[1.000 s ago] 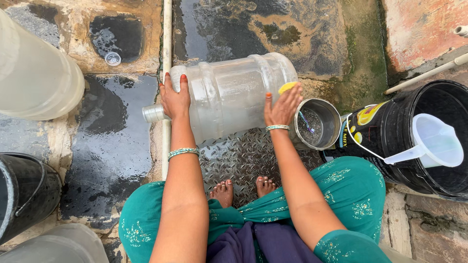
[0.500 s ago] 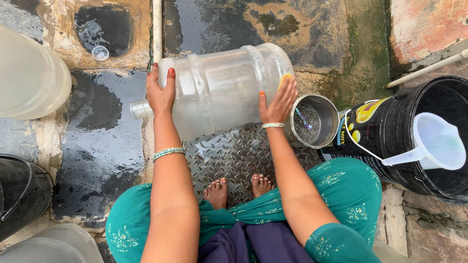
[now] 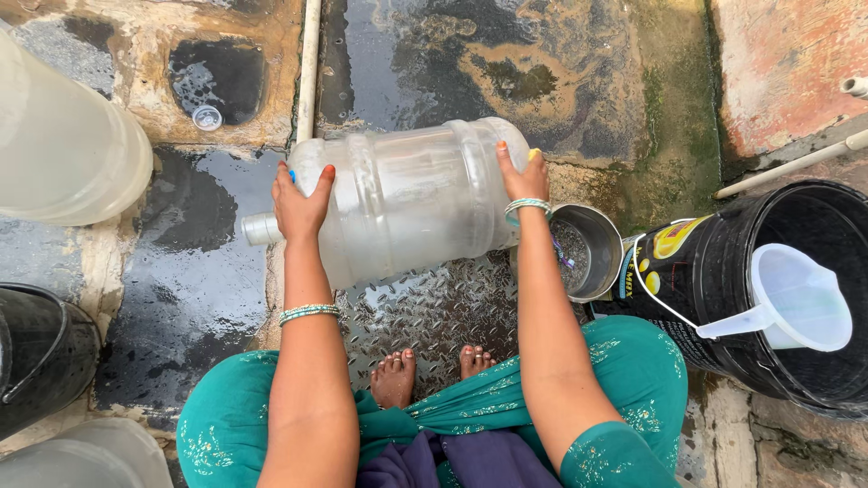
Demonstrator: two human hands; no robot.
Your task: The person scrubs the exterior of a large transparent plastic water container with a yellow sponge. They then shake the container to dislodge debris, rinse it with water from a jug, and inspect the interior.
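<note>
A large clear plastic water jug (image 3: 407, 199) lies on its side on the wet stone floor, its neck pointing left. My left hand (image 3: 301, 201) presses flat against its shoulder near the neck. My right hand (image 3: 522, 173) rests on the jug's base end with a yellow scrub pad (image 3: 534, 154) tucked under the fingers. Both wrists carry green bangles. My bare feet (image 3: 425, 372) stand on a ribbed metal plate (image 3: 434, 312) just below the jug.
A small steel pot (image 3: 588, 253) stands right of the jug. A black bucket (image 3: 796, 271) with a white plastic jug (image 3: 796, 298) in it is at the right. Another clear jug (image 3: 63, 154) lies at left, a black bucket (image 3: 41, 357) below it. A small cap (image 3: 207, 117) sits in a puddle.
The jug has rolled slightly between my hands; my right hand has moved up over its base end. The view has shifted a little.
</note>
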